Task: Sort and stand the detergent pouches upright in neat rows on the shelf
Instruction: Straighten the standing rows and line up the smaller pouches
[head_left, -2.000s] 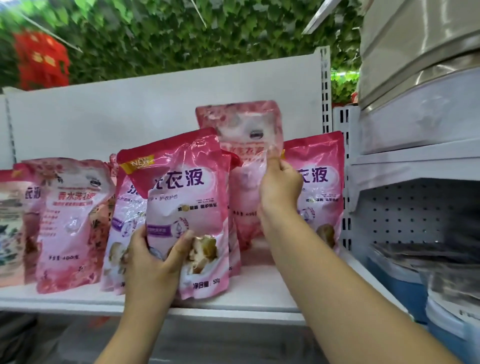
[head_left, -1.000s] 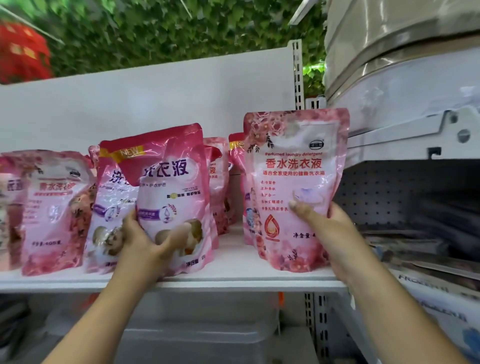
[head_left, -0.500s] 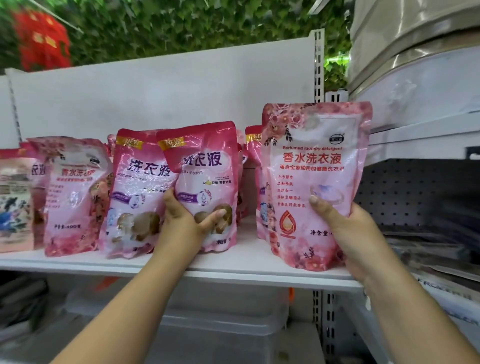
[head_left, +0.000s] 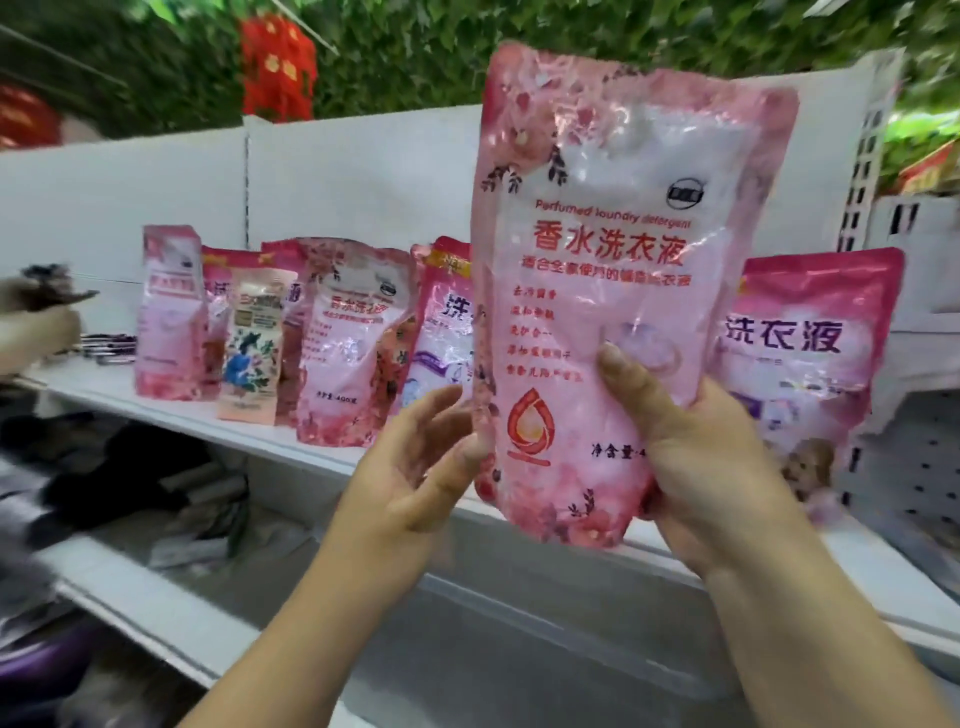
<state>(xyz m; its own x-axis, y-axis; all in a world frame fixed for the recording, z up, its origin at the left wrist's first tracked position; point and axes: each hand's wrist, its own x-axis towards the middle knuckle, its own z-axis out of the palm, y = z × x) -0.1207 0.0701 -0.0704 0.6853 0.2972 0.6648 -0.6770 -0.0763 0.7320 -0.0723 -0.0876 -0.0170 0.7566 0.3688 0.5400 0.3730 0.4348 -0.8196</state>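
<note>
White shelf (head_left: 291, 447) runs left to right across my view, and a row of pink pouches stands on it against the white back panel (head_left: 363, 171). The biggest single thing is the floral pouch (head_left: 613, 291): off the shelf, in the air ahead of its front edge, long axis upright with a slight lean, print facing me. My right hand (head_left: 696, 457) grasps it low on its right side, thumb across the front, fingers hidden behind. My left hand (head_left: 415, 467) is released, fingers loosely spread, fingertips right at the pouch's lower left edge; I can't tell if they touch.

Key relation, as I judge it: the matching floral pouch (head_left: 348, 343) stands on the shelf to the left of the carried one, so the move goes left and down, with the left hand nearer that spot. The bold-print pouch (head_left: 800, 364) sits to the right behind my right hand.

Versus 0.5 s ago: pouch was resting on the shelf, now lifted; left hand was gripping a bold-print pouch, now let go; view swung left.
</note>
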